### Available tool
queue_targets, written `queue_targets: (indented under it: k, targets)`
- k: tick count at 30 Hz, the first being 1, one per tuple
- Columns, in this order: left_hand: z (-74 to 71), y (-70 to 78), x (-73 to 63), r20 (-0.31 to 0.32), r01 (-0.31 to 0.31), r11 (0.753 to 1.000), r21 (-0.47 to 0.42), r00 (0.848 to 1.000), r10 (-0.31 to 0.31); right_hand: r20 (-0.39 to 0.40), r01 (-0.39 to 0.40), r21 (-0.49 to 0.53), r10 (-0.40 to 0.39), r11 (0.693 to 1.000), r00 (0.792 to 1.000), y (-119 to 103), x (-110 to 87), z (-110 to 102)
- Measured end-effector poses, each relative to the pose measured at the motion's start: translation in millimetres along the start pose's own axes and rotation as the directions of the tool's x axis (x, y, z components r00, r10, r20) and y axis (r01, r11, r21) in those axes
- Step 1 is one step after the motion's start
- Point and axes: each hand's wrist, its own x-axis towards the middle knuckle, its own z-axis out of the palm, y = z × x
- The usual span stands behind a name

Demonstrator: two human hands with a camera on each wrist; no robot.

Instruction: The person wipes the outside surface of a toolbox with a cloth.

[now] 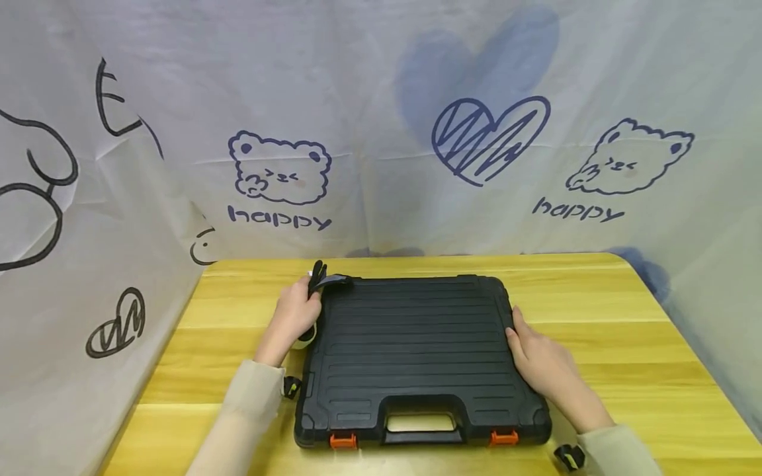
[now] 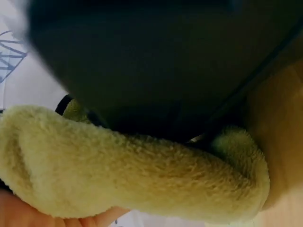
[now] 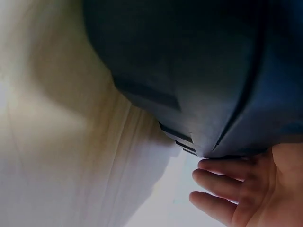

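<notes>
A black plastic carrying case (image 1: 411,337) lies closed on the table, its ribbed lid up, with a handle (image 1: 423,401) and two orange latches (image 1: 343,441) towards me. My left hand (image 1: 296,309) grips a fuzzy yellow-green roll (image 2: 128,170) with black, finger-like ends (image 1: 318,274) sticking up past the hand, right beside the case's far left corner. What kind of thing it is I cannot tell. Along the case's right side rests my right hand (image 1: 544,360). In the right wrist view its fingers (image 3: 218,183) reach out fairly straight, the uppermost right at the case's side wall.
The case stands on a yellow wood-grain table (image 1: 619,344). White cloth (image 1: 375,132) with drawn bears and hearts hangs behind and to the sides. A small black device sits near each wrist, one by the left sleeve (image 1: 256,390), one by the right sleeve (image 1: 622,453).
</notes>
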Motion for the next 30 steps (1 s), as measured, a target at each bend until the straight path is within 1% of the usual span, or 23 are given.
queue_targets:
  k: [2,5,9,14,16,21,25,30]
  targets:
    - [0.5,-2.1,1.9,0.013,-0.001,1.000,0.010,1.000,0.001,-0.006,0.000,0.008,0.000,1.000,1.000,-1,0.7,1]
    - [1.0,-6.9,2.1,0.072,0.005,1.000,0.006,0.997,-0.005,-0.010,0.000,0.022,0.000,1.000,1.000,-1,1.1,3]
    - [2.3,-11.9,-2.3,0.126,0.010,1.000,0.008,0.992,-0.011,-0.014,0.002,0.041,-0.002,0.999,1.000,-2,2.3,5]
    - [4.5,-11.6,-12.9,0.106,-0.004,0.998,0.063,0.994,-0.003,-0.028,0.000,0.047,0.001,0.999,1.000,-3,4.0,5]
    - [5.7,-10.9,-18.4,0.104,0.008,0.997,0.075,0.994,-0.016,-0.029,-0.002,0.046,0.003,0.999,1.000,-2,4.0,5]
    - [8.3,-8.9,-35.7,0.100,0.038,0.997,0.067,0.994,-0.044,-0.030,-0.008,0.055,0.009,0.998,1.000,-2,3.7,5]
    - [11.3,-6.3,-52.4,0.059,0.006,0.995,0.095,0.998,-0.012,-0.031,-0.014,0.065,0.016,0.998,0.999,-1,3.0,6]
    - [15.1,-2.8,-71.8,0.023,-0.026,0.991,0.135,0.999,0.023,-0.032,-0.022,0.074,0.024,0.997,0.999,0,1.0,7]
